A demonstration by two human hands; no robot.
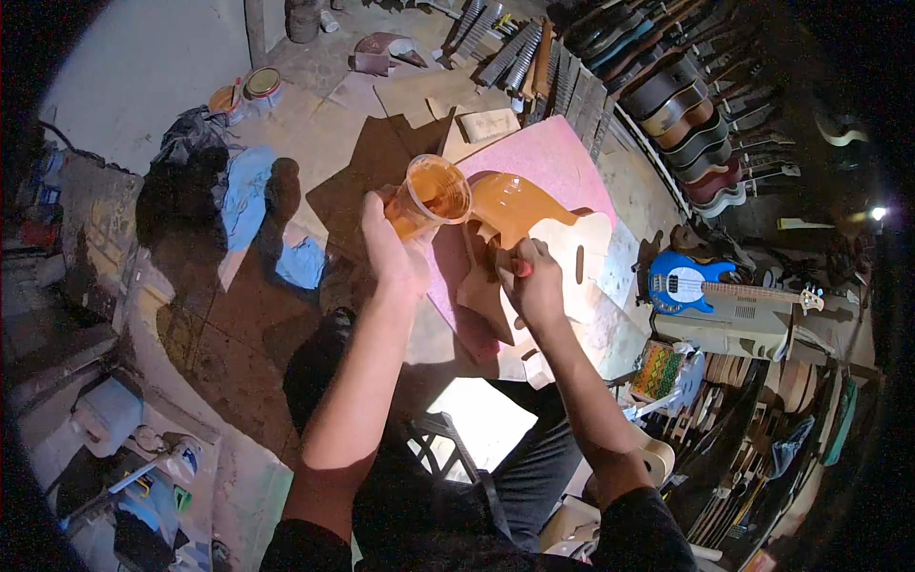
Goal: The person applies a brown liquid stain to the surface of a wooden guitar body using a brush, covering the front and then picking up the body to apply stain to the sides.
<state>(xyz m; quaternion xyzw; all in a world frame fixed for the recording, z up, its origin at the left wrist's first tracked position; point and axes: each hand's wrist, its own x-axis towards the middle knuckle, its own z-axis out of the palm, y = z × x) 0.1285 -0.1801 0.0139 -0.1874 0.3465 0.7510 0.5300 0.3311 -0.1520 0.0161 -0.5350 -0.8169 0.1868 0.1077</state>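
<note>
My left hand (389, 243) is closed around a clear plastic cup (440, 191), tilted so its orange-brown liquid shows. Just right of the cup lies a wooden guitar body (562, 243). Its far part has a glossy orange coat, while the nearer part is pale bare wood. Over the body, my right hand (536, 286) grips a paintbrush (521, 268); the red end of its handle shows, and its tip is mostly hidden by my fingers. Under the guitar body is a pink sheet (562, 153).
Blue cloths (248, 195) lie at the left, near an open tin (262, 83). A wooden block (489, 125) sits beyond the pink sheet. At the right are a blue bass guitar (679, 283) and a row of guitar bodies (672, 119). A white jug (107, 415) stands lower left.
</note>
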